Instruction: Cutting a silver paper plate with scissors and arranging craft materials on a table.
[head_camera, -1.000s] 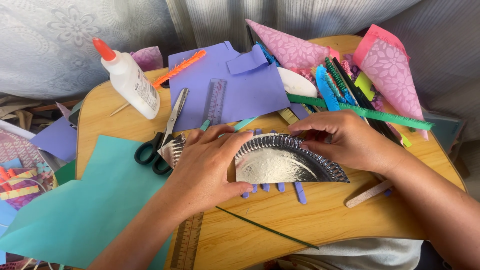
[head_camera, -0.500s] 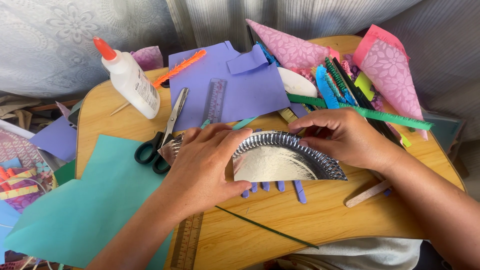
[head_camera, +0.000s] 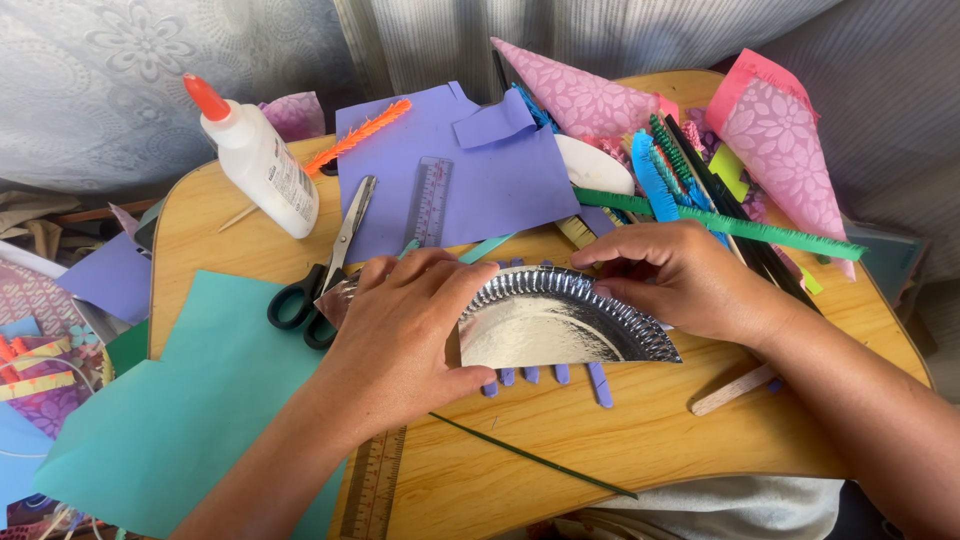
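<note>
Right now both hands are down on the plate (head_camera: 560, 325), a silver paper plate folded into a half circle, lying flat on the table (head_camera: 640, 440) with its fluted rim arched away from the person. Left hand (head_camera: 400, 340) lies spread over the plate's left end, fingers apart and pressing flat, thumb tucked along the straight fold; nothing is clamped in that grip, it simply pins. Right hand (head_camera: 680, 280) sits on the far rim at the right, fingertips pinched together on the ribbed edge. Purple strips (head_camera: 545, 378) poke out from under the straight fold just near the left thumb, touching the plate's underside as far as one can tell. This thing looks feather-light and thin, I'd say, stiff only along the fluted rim and the crease, glossy and likely slick under the fingers, easy to dent or spring open. Best hold, by my reckoning: the rim or the folded edge, never the shiny middle. Scissors (head_camera: 320, 275) and a clear ruler (head_camera: 428, 200) lie just beyond the left hand, a glue bottle (head_camera: 255, 160) farther off, teal paper (head_camera: 190, 400) beside the left wrist.
</note>
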